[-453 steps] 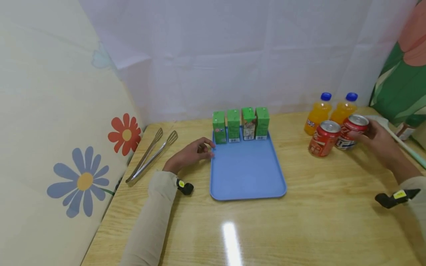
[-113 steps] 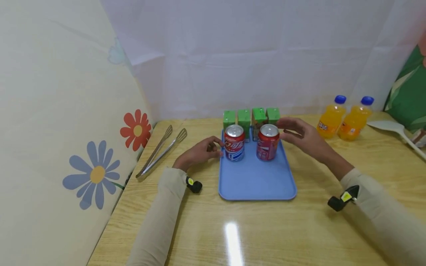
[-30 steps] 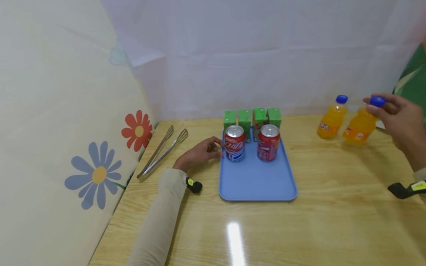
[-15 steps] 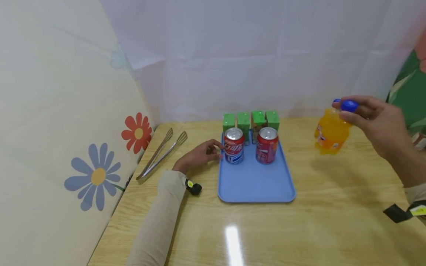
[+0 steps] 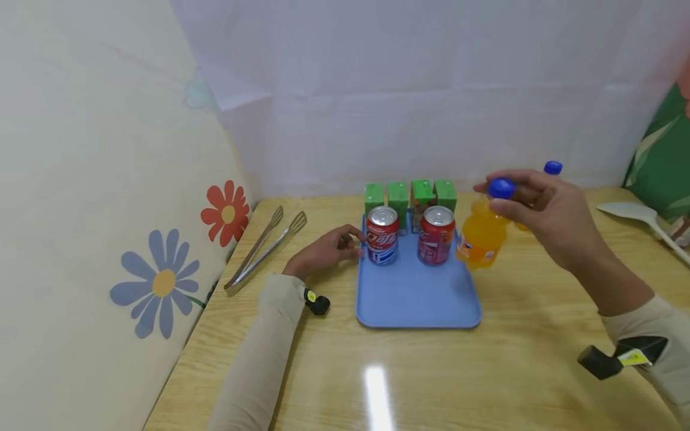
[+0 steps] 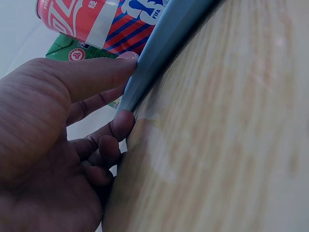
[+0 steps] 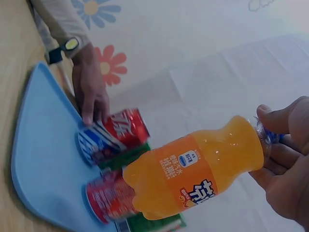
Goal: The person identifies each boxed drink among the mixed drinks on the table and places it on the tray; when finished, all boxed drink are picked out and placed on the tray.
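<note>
My right hand [image 5: 550, 209] grips an orange soda bottle [image 5: 482, 236] by its neck, just under the blue cap. The bottle hangs tilted above the right edge of the blue tray [image 5: 417, 299]. In the right wrist view, the orange bottle [image 7: 193, 169] overlaps the cans. At the tray's left rim, my left hand [image 5: 326, 248] holds the edge between thumb and curled fingers; the left wrist view shows the thumb [image 6: 106, 72] against the rim. Two red soda cans, one left [image 5: 382, 236] and one right [image 5: 436, 236], stand on the tray before several green drink cartons [image 5: 398, 197].
A second orange bottle, with its blue cap [image 5: 553, 167] showing, stands behind my right hand, mostly hidden. Metal tongs [image 5: 259, 254] lie left of my left hand. A pale spatula-like utensil [image 5: 628, 211] lies at the far right. Cloth and a flowered wall enclose the table.
Both cans came onto the tray earlier. My right hand then took the right-hand orange bottle by its neck, lifted it and carried it left to the tray. My left hand stays at the rim.
</note>
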`<state>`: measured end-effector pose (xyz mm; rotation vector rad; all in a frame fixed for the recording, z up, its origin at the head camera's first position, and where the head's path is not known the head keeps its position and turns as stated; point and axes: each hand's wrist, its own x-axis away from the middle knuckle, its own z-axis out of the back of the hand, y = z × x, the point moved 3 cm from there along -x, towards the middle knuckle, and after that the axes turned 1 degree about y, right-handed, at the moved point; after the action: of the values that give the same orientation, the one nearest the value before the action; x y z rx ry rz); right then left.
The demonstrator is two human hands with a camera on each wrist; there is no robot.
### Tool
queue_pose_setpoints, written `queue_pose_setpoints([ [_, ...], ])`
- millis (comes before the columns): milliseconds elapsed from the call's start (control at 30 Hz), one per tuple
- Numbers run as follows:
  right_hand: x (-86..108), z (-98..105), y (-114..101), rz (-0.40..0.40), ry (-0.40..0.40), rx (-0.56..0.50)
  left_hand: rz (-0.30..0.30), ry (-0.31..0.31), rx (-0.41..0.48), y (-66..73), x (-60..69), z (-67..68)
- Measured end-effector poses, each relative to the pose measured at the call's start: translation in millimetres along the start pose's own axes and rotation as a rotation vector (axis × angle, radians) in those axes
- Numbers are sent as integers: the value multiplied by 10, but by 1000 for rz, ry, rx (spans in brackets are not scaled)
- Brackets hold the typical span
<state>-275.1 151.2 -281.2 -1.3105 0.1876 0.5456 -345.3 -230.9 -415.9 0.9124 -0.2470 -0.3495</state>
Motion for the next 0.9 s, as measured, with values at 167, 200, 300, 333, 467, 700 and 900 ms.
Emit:
queue_pose_setpoints([
  [167, -2, -297, 7, 17, -59, 7, 4, -5, 9, -11, -10, -17],
  [200, -6, -358, 13, 16, -69, -5, 5, -4, 8, -13, -11, -17],
  [300, -29, -536, 36, 22, -98, -62, 6, 0, -1, -17, -18, -10],
  [333, -41, -595, 46, 25, -110, -83, 6, 3, -3, -19, -21, -10],
  [467, -72, -806, 106, 31, -150, -116, -11, 1, 9, -21, -38, -16],
  [700, -69, -1109, 243, -41, -197, -127, -11, -13, 25, -14, -32, -36],
  [900, -87, -1305, 311, -33, -238, -181, -3, -3, 12, -4, -3, -11],
])
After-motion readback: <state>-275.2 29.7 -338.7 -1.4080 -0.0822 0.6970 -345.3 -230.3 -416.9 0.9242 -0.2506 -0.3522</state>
